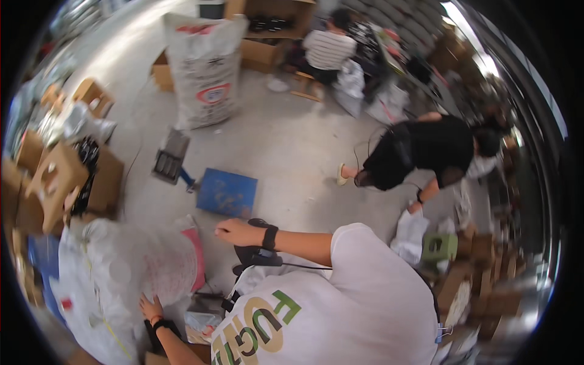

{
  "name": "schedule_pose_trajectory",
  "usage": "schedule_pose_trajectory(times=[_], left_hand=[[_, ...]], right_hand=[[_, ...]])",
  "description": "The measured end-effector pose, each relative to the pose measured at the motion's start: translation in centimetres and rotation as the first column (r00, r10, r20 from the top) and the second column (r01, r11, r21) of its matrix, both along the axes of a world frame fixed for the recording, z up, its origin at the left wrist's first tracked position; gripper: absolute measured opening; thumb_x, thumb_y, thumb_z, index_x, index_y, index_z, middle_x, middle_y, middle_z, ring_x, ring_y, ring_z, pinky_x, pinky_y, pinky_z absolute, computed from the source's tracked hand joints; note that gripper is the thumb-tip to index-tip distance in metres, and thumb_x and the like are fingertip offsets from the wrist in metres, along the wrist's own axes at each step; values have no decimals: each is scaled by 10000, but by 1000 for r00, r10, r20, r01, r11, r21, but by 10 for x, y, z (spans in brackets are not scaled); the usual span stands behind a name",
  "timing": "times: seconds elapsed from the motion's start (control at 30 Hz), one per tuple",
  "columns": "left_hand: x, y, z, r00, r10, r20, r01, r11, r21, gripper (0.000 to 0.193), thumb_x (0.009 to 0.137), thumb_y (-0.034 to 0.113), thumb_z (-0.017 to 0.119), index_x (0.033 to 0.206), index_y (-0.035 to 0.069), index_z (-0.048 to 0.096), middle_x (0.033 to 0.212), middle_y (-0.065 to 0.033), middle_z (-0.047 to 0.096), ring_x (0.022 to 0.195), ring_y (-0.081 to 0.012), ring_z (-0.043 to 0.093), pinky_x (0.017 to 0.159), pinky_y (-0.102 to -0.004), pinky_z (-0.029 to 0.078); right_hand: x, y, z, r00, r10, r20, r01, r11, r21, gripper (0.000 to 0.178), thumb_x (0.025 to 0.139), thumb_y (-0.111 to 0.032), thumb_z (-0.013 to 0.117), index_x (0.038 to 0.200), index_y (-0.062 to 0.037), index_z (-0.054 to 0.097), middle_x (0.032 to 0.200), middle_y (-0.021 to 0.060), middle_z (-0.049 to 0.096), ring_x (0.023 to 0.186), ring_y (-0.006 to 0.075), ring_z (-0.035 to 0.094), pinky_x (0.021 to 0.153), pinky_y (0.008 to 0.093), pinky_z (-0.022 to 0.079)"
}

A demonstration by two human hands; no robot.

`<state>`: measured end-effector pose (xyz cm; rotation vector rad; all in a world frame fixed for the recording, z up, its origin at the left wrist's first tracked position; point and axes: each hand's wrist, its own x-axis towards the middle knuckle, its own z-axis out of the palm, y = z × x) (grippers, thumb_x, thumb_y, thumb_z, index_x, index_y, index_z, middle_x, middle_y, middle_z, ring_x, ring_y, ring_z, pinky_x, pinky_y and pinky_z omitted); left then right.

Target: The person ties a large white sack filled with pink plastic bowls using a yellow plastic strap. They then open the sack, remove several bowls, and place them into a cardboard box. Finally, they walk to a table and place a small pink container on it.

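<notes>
My left hand (151, 310), with a dark band on the wrist, lies with spread fingers against a large white woven sack (109, 267) at the lower left. The sack is bulging, with a pink end and pale red print. My right hand (240, 233) is held in front of my body, its fingers curled inward. Whatever is inside those fingers, if anything, is hidden. A black strap and a small dark device (266, 258) with a cable sit at my right wrist and forearm. Just beyond that hand is a blue floor scale platform (227, 193).
The scale's grey display head (171, 156) stands on a post left of the platform. A tall filled sack (205, 76) stands farther back. Cardboard boxes (56, 179) crowd the left. A co-worker in black (420, 149) bends over a white bag at right; another person (328, 48) sits behind.
</notes>
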<state>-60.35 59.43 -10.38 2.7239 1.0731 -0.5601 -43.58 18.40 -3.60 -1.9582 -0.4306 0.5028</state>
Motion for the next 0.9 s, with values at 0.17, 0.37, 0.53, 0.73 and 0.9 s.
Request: schedule_pose_trajectory(times=[0.17,0.37,0.53,0.73,0.9], left_hand=[[-8,88,-114,975,106,-195,-151,961,-234,756,770,395,545,1291,-88,286,1277,-259,402,1189,-344,403,992,-364,313],[61,20,-137,917,-250,-312,155,942,-298,551,818,347,491,1167,-73,414,1165,-258,476,1092,-371,457,921,-398,362],[151,-117,-183,687,-726,-28,642,625,-444,428,858,308,446,1063,-60,521,1072,-257,537,1010,-394,502,861,-427,403],[273,-370,-51,724,-600,340,654,444,-612,349,849,244,522,1067,-27,541,976,-175,610,930,-269,593,803,-334,459],[320,-426,-42,829,-465,312,544,538,-644,359,848,293,514,1063,9,556,975,-200,609,924,-309,589,805,-355,455]], right_hand=[[-50,-174,0,770,-620,151,637,732,-242,252,828,-224,458,788,-5,576,746,208,576,723,376,548,663,434,424],[-145,-307,-77,248,-969,-12,934,242,-263,271,777,-219,523,794,37,610,638,124,589,570,216,562,545,338,435],[-199,-361,-182,235,-966,-109,682,244,-689,245,751,-169,469,742,18,627,806,234,609,785,383,587,737,432,469],[-247,-449,-331,926,-376,-30,123,377,-918,188,721,-206,515,744,-102,670,736,124,643,682,273,629,585,413,487],[-124,-494,-251,329,-913,-239,594,397,-699,249,691,-208,530,736,11,639,789,229,616,757,378,595,714,424,463]])
